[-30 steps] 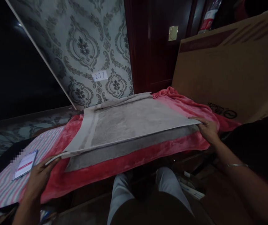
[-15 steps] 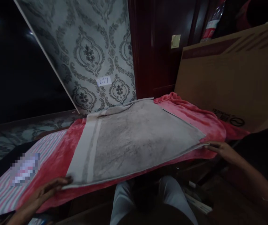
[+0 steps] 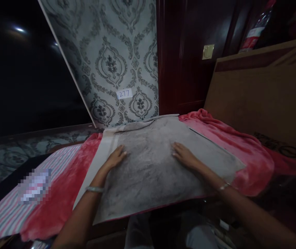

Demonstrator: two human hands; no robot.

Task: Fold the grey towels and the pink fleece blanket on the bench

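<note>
Grey cloth [image 3: 148, 180], spread at centre over a red blanket [image 3: 59, 193], its far edge rumpled near the patterned wall [image 3: 140, 77]. The left hand [image 3: 115, 157] and right hand [image 3: 185, 155] lie palm-down on it, well apart, fingers extended and gripping nothing. The step in hand appears to be smoothing; the next move would call for flat, even pressure toward the far folds. Left: striped fabric [image 3: 4, 216]. Far right: cardboard [image 3: 257, 97], with a bottle [image 3: 254, 34] beyond its upper edge.
</note>
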